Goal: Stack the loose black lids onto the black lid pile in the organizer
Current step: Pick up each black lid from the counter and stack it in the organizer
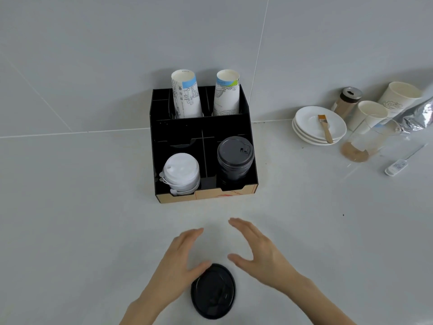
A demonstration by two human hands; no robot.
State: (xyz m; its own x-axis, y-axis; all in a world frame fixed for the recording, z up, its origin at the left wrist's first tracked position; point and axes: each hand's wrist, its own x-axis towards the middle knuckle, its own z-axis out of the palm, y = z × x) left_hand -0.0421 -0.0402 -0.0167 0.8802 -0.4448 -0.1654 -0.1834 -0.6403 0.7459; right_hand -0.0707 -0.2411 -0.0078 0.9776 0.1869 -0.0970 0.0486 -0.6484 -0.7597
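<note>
A loose black lid (pixel 213 292) lies flat on the white counter near the bottom middle. My left hand (pixel 181 256) hovers open just left of it, the thumb touching or nearly touching the lid's upper edge. To the lid's upper right, my right hand (pixel 255 247) is open with fingers spread, holding nothing. The black organizer (pixel 253 174) stands further back against the wall. Its front right compartment holds the black lid pile (pixel 235 158). A pile of white lids (pixel 181 172) fills the front left compartment.
Two stacks of printed paper cups (pixel 187 95) stand in the organizer's back row. At the right are stacked white saucers (pixel 307 134) with a small brush (pixel 324 126), a shaker jar (pixel 348 102), white cups (pixel 367 116), a foil bag (pixel 414 113) and a clear cup lying down (pixel 359 146).
</note>
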